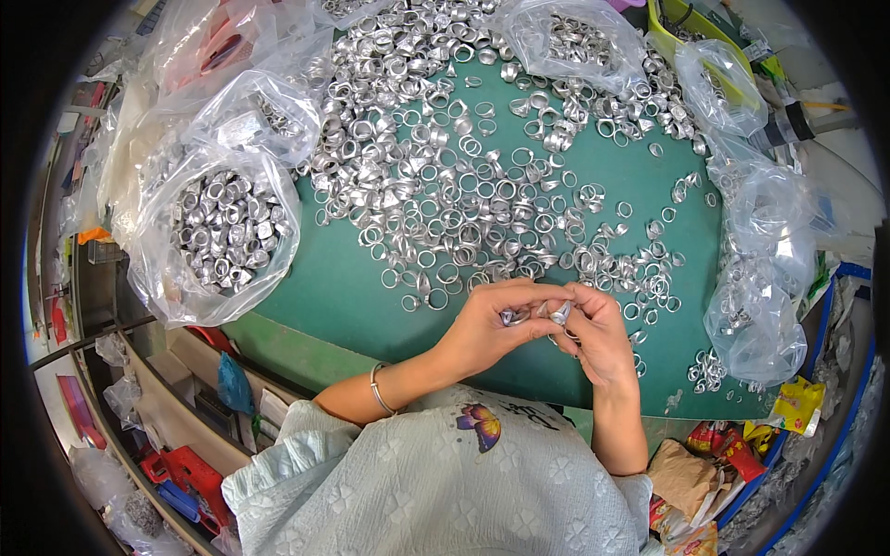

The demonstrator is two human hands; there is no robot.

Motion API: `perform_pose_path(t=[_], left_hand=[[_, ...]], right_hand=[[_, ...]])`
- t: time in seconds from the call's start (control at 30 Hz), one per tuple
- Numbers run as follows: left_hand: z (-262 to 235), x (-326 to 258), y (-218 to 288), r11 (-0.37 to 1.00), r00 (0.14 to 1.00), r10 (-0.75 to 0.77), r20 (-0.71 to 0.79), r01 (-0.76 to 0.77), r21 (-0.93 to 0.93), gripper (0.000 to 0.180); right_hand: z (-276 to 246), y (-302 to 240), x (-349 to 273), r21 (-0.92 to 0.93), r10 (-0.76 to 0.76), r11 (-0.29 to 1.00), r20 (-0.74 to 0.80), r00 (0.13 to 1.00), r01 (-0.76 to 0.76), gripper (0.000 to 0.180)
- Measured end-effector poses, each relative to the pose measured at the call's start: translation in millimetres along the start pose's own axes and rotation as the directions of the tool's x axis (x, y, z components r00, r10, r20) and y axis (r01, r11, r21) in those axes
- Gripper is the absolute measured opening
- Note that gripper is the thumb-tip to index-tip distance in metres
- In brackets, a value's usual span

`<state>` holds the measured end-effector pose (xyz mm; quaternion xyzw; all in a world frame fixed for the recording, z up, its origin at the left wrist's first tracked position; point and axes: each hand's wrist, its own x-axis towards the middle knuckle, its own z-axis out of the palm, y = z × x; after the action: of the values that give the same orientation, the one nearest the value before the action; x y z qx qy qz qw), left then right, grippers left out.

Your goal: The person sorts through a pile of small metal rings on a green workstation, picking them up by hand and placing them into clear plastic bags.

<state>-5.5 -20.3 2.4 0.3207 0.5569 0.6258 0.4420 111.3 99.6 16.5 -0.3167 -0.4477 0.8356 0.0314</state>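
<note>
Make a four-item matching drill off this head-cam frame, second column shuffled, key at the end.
1. bracelet
2. tabletop
3. round bag full of rings
4. hands: left hand, right hand

A. close together, fingers on metal rings
B. green
C. around the left wrist
D. clear plastic, left part of the picture

Pairs: 1-C, 2-B, 3-D, 4-A

shiny smooth metal rings (366,190), glossy crinkled plastic bag (156,283), smooth matt tabletop (324,301), matt textured cloth shirt (399,486)
</note>
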Motion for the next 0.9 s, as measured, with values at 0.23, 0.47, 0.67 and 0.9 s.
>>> perform_pose_path(t=[0.23, 0.47, 0.67, 0.9], left_hand=[[-11, -5, 6, 0.925, 0.967, -0.241, 0.084, 0.255, -0.281, 0.024], [-12, -5, 2, 0.700, 0.934, -0.276, 0.228, 0.358, -0.618, 0.012], [-13, -7, -1, 0.792, 0.940, -0.313, 0.136, 0.337, -0.510, 0.024], [-8, -1, -7, 0.914, 0.959, -0.279, -0.039, 0.253, -0.317, 0.021]], right_hand=[[-18, -18, 5, -0.409, -0.111, 0.912, -0.172, 0.979, 0.032, 0.006], [1, -15, 62, -0.996, -0.634, -0.075, 0.085, 0.769, 0.048, 0.016], [-12, -14, 66, -0.992, -0.611, 0.046, 0.063, 0.789, 0.114, 0.012], [-16, -14, 36, -0.965, -0.572, 0.261, -0.185, 0.799, -0.037, 0.012]])
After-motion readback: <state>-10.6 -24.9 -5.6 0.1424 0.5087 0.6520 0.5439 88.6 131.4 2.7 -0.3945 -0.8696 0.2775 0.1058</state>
